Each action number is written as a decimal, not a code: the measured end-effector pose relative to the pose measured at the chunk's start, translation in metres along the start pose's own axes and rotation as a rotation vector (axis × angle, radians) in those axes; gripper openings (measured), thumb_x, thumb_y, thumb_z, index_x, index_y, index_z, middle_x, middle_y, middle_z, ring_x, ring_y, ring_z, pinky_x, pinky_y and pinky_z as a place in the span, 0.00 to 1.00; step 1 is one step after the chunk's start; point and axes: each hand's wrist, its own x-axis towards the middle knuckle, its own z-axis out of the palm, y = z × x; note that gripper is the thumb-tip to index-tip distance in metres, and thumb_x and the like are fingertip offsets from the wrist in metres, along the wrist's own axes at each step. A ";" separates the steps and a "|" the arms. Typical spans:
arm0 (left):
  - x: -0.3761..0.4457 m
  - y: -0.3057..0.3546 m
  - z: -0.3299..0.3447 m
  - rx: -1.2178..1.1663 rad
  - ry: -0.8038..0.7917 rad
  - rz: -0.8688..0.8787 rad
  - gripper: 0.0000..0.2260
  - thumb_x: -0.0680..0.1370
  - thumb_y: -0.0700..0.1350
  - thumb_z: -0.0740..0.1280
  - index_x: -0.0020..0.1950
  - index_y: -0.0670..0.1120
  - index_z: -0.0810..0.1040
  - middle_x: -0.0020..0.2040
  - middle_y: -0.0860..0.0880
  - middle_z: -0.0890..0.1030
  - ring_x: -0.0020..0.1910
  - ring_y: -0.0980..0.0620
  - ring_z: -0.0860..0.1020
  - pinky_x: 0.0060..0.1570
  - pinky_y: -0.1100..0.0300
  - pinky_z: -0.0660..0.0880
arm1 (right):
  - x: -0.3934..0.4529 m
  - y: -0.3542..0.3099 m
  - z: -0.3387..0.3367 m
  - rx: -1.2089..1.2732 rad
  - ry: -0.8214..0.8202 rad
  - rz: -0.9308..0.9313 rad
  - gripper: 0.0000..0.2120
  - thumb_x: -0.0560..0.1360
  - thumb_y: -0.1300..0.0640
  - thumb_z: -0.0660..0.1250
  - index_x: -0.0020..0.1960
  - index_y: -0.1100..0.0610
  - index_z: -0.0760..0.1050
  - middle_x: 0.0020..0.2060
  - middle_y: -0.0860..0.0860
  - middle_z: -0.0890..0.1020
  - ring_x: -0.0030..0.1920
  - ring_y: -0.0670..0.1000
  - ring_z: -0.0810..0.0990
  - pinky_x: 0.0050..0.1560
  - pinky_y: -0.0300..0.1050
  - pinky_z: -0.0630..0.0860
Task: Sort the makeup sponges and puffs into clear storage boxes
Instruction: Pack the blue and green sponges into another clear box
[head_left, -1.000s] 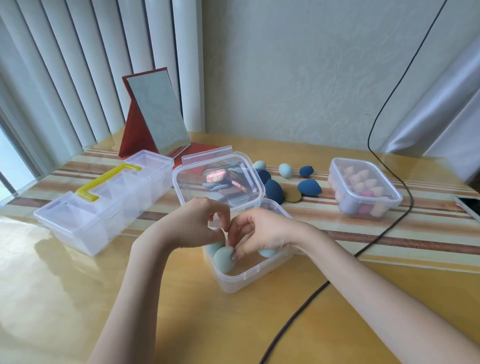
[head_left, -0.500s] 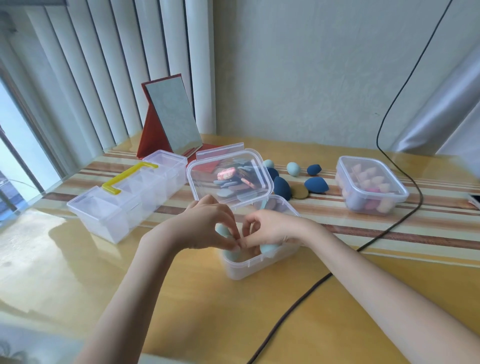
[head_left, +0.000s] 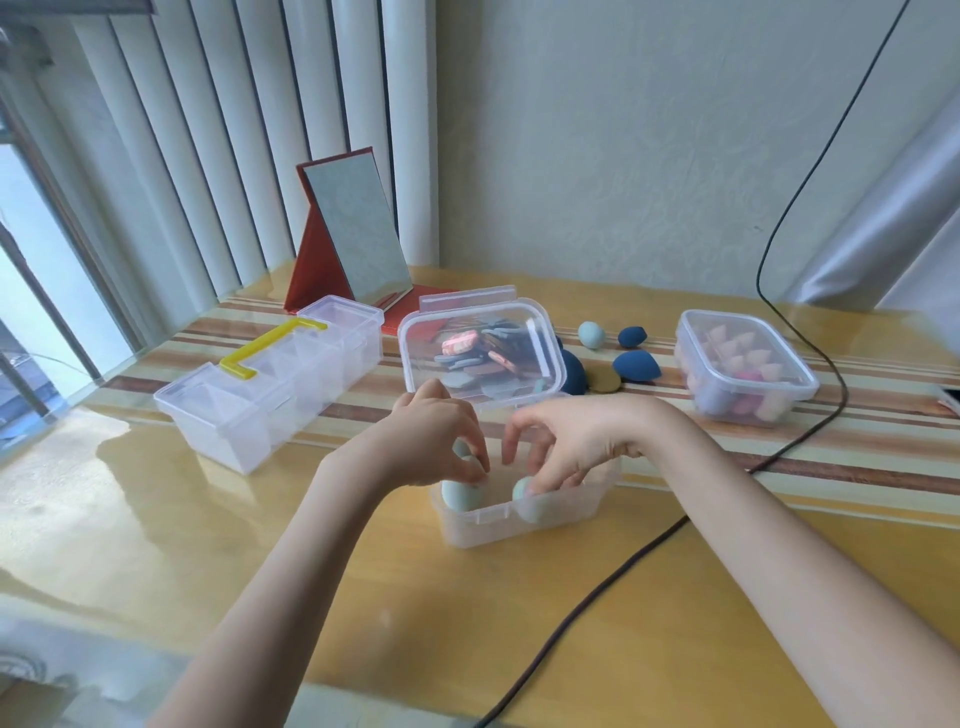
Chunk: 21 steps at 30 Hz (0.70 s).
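An open clear box (head_left: 519, 522) stands on the table in front of me with light teal sponges in it. My left hand (head_left: 426, 441) reaches into its left side, fingers curled round one teal sponge (head_left: 460, 448), just above another (head_left: 458, 494). My right hand (head_left: 571, 441) reaches in from the right, fingertips pinching a teal sponge (head_left: 523, 498) at the box's front wall. Behind are a lidded box of flat puffs (head_left: 483, 348) and a lidded box of pink wedge sponges (head_left: 743, 364). Loose on the table lie a teal sponge (head_left: 591, 334) and dark blue sponges (head_left: 636, 365).
A long compartment box with a yellow handle (head_left: 270, 384) sits to the left. A red folding mirror (head_left: 353, 239) stands at the back. A dark cable (head_left: 597, 587) runs across the table past my right arm. An olive puff (head_left: 605, 382) lies by the blue sponges.
My view has swung left and pulled back a little. Both hands have stayed in the open box and spread slightly apart, each at its own teal sponge.
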 end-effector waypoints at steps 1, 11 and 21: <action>0.001 -0.001 0.001 -0.009 0.001 0.002 0.08 0.73 0.57 0.70 0.49 0.59 0.83 0.55 0.61 0.76 0.54 0.53 0.60 0.54 0.57 0.61 | 0.000 0.000 0.002 0.098 -0.012 -0.031 0.17 0.72 0.60 0.74 0.58 0.54 0.75 0.50 0.50 0.80 0.45 0.46 0.82 0.43 0.37 0.79; -0.004 -0.011 0.006 -0.032 0.039 0.102 0.08 0.75 0.46 0.69 0.52 0.52 0.83 0.54 0.61 0.78 0.56 0.54 0.60 0.56 0.65 0.61 | 0.010 -0.004 0.037 0.357 0.178 -0.290 0.08 0.72 0.64 0.72 0.51 0.57 0.83 0.44 0.54 0.82 0.42 0.50 0.82 0.46 0.49 0.83; -0.013 -0.028 0.015 -0.247 0.014 0.144 0.07 0.77 0.43 0.67 0.53 0.49 0.83 0.59 0.57 0.77 0.61 0.57 0.64 0.61 0.65 0.62 | 0.015 -0.015 0.066 0.325 0.411 -0.329 0.07 0.70 0.60 0.75 0.43 0.57 0.76 0.33 0.51 0.79 0.30 0.44 0.76 0.36 0.42 0.78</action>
